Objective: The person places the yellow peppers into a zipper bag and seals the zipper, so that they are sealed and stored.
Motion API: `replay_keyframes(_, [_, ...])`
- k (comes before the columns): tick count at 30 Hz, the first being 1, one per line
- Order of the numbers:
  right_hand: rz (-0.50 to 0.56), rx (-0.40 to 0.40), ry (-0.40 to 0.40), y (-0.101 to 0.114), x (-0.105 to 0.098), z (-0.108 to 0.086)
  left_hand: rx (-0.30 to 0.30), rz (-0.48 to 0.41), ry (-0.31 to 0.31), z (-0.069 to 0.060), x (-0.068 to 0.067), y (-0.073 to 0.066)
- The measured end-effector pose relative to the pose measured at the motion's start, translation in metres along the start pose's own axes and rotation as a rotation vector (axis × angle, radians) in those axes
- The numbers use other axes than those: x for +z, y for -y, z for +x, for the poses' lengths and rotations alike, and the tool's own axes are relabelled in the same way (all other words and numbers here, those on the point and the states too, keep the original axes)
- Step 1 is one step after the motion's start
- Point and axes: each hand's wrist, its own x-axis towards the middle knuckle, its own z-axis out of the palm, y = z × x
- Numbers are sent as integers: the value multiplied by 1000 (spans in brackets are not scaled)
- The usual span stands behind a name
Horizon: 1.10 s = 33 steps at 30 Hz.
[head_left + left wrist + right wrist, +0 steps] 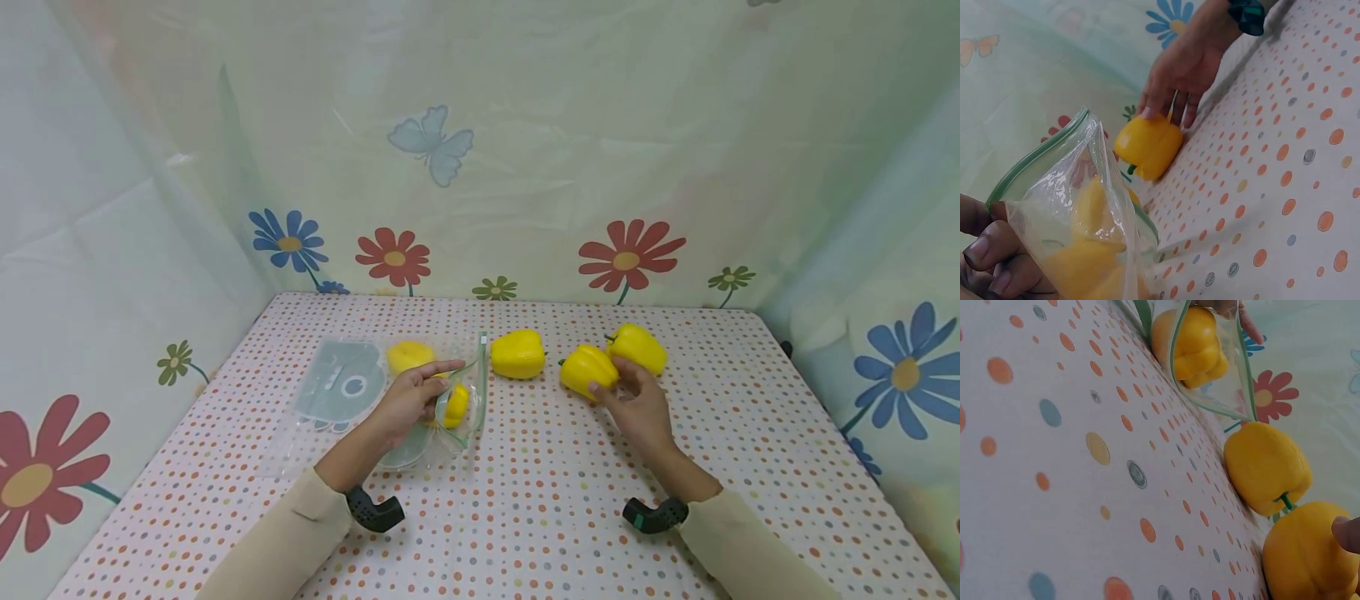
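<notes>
In the head view a clear zip bag [480, 392] with a green-edged mouth lies on its side, its mouth facing right. My left hand [408, 400] holds the bag's upper edge with curled fingers, the index finger stretched along it. Inside are yellow peppers [411, 356], seen through the plastic in the left wrist view too. My right hand [641, 408] grips a yellow pepper [587, 371] between thumb and fingers, right of the bag. Another pepper [639, 348] touches or nearly touches that hand's fingers. Between bag and hand sits one more pepper [518, 354].
The bag's printed grey-blue part [341, 383] spreads to the left on the dotted tabletop [540, 517]. A flowered curtain [525, 183] stands behind and on both sides. Each wrist wears a black band.
</notes>
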Motion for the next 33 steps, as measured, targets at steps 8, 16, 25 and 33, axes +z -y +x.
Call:
replay_keyframes(8, [14,15,-4,1,1,2,-3,5,-11,0,0,1])
replay_keyframes(16, [31,7,2,0,2,4,11,4,-11,0,1,1])
replay_keyframes(25, [44,-4,24,-1,1,5,7,8,-14,-1,1,0])
replay_keyframes(33, [31,-21,20,-4,1,5,1,2,-6,-1,0,0])
